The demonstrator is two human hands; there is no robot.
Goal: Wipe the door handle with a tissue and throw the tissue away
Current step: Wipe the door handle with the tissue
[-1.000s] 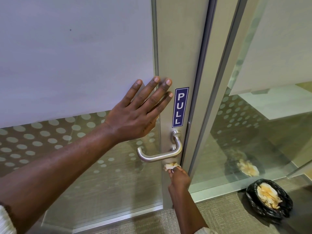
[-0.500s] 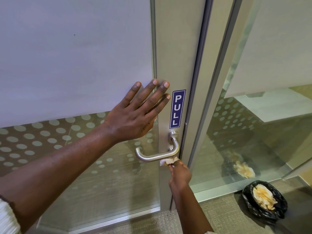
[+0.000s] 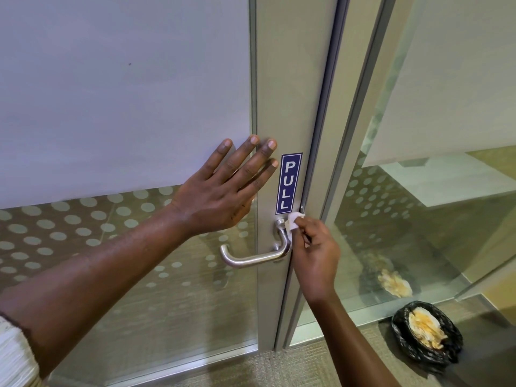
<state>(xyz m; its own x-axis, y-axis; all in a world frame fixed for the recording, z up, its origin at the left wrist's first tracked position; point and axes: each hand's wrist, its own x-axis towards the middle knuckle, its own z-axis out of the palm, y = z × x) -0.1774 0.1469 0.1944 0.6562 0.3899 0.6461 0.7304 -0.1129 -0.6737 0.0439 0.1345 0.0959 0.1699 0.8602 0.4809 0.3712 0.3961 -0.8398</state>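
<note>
While the left hand [image 3: 220, 191] lies flat and open against the door [image 3: 290, 79], fingers spread across the seam between the frosted glass pane [image 3: 125, 93] and the metal stile, the right hand [image 3: 315, 258] pinches a small white tissue [image 3: 293, 220] between thumb and fingertips. That tissue is pressed against the upper end of the door handle [image 3: 257, 256] — at the round base where the lever meets the stile, just below the blue vertical PULL sign [image 3: 289, 184]. From this base the brushed-metal lever drops, bends and runs leftward, ending in a short upturned tip in front of the lower glass, which carries a pattern of pale dots. None of the left hand touches the handle; its little finger lies just beside the sign's left edge. A white ribbed sleeve [image 3: 14, 356] shows at the left forearm (bottom-left corner of the view).

To the right of the door stands a fixed glass panel [image 3: 418, 219] in a metal frame. On the carpeted floor [image 3: 321, 367] at its foot, well apart from the handle, sits a bin lined with a black bag [image 3: 427, 335], holding crumpled pale paper with yellowish-brown staining — its reflection appears in the glass panel just above.
</note>
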